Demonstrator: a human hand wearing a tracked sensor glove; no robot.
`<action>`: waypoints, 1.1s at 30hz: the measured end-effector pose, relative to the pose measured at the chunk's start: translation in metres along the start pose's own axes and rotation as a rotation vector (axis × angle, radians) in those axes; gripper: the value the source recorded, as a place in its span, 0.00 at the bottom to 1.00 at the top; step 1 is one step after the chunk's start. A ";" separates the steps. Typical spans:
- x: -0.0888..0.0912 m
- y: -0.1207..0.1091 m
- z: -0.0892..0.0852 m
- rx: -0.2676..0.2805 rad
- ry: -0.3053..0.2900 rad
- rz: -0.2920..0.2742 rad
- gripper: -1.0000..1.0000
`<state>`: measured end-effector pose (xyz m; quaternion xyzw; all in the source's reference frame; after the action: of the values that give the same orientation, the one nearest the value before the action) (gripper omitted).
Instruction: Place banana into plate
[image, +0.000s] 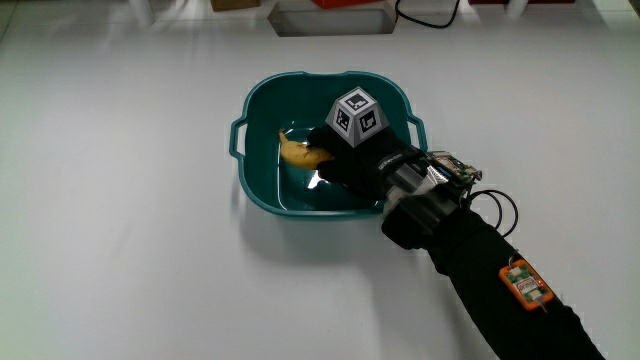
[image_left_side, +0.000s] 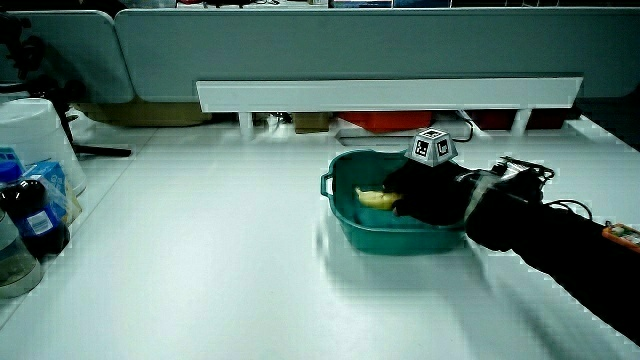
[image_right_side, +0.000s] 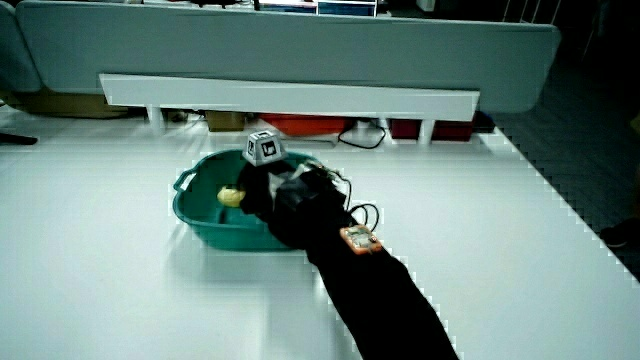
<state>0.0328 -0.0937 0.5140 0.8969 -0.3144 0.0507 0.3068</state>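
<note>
Teal plate, really a deep basin with two small handles, on the white tabletop, roughly mid-table, well in from every edge. Same basin in both side views, rim slightly tilted, blurred at the edge in a side view.

Banana inside the plate, lying on its floor, yellow, only one end showing; the remainder covered by the hand. Visible as a small yellow patch in both side views.

Hand in black glove reaching down into the plate over the rim nearest the person, palm down on the covered end of the banana. Patterned cube on the back of the hand, standing above the rim; seen also in both side views. Fingers hidden under the glove's dark mass and the cube: cannot tell whether clamped on the banana or loosened from it.

Forearm in black sleeve running from the plate toward the tabletop edge nearest the person, wires at the wrist, small orange device strapped on the sleeve.

Low partition along the tabletop's farthest edge, white rail in front of it. White tub and dark bottle near one tabletop corner in a side view.
</note>
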 end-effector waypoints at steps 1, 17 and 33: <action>0.000 0.001 -0.001 -0.012 -0.001 0.005 0.50; -0.006 0.016 -0.022 -0.097 -0.040 -0.014 0.50; -0.002 0.019 -0.033 -0.151 -0.074 -0.030 0.38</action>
<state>0.0232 -0.0851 0.5504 0.8771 -0.3149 -0.0110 0.3626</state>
